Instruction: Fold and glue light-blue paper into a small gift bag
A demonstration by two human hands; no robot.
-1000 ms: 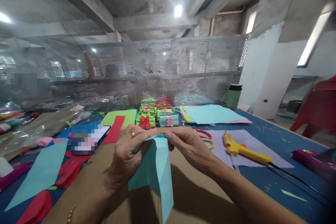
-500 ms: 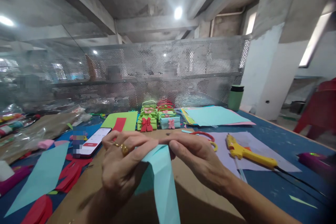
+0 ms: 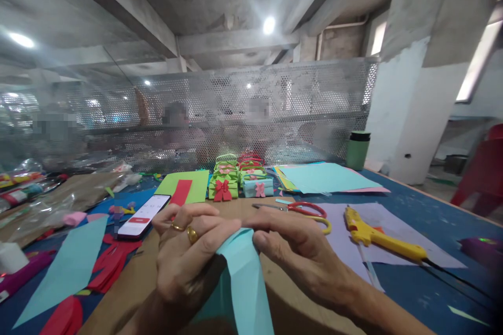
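Note:
A folded piece of light blue paper (image 3: 249,285) hangs between my two hands above a brown board (image 3: 129,285). My left hand (image 3: 192,256), with rings on two fingers, is closed on the paper's upper left part. From the other side my right hand (image 3: 301,246) pinches the top edge, its thumb near the front crease and its fingers behind. Both hands' fingertips come close together at the top fold. Just beyond my right hand lie scissors (image 3: 308,208) with red and yellow handles, partly hidden by it.
Several small paper bags (image 3: 257,188) with bows stand ahead. A phone (image 3: 143,217), red paper pieces (image 3: 110,264) and a light blue sheet (image 3: 65,272) lie left. On the right are a yellow glue gun (image 3: 377,238), stacked coloured paper (image 3: 326,175) and a green tumbler (image 3: 357,151).
The view has shifted slightly, so the scene sits a little lower and further right. Both hands keep their hold on the blue paper, with little visible change in its shape.

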